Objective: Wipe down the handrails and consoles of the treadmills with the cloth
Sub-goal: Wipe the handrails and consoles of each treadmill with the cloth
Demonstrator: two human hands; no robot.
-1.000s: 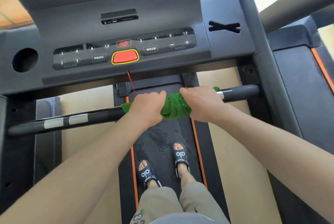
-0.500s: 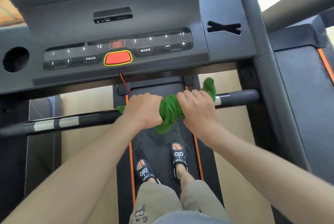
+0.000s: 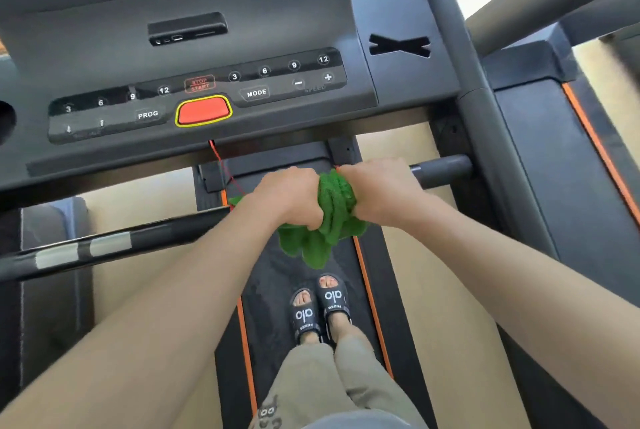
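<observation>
Cloth (image 3: 325, 220): green, bunched round the middle of the handrail, between the two hands; loose folds hang down below the bar toward the belt.
Handrail (image 3: 443, 170): dark crossbar running left to right below the console; its right end is bare and meets the right upright; its left stretch carries two pale grey bands.
Left hand (image 3: 289, 196): knuckles up, fingers curled over the bar and the cloth, gripping the cloth's left part.
Right hand (image 3: 379, 188): just right of the cloth's bulge, fingers wrapped down over the bar and the cloth's right part; fingertips hidden on the far side.
Hands: close together, with only the cloth's bulge between them.
Console (image 3: 194, 47): dark grey, far of the handrail, with a button strip showing numbers, PROG and MODE.
Stop key (image 3: 203, 111): red with a yellow rim, at the console's near middle.
Cord (image 3: 216, 155): thin and red, hanging from the console's near edge toward the left hand.
Belt (image 3: 273, 290): black with orange side lines, below the handrail.
Feet: in black slides (image 3: 320, 307), side by side on the belt, near the person.
Second treadmill (image 3: 561, 158): at the right, alongside.
</observation>
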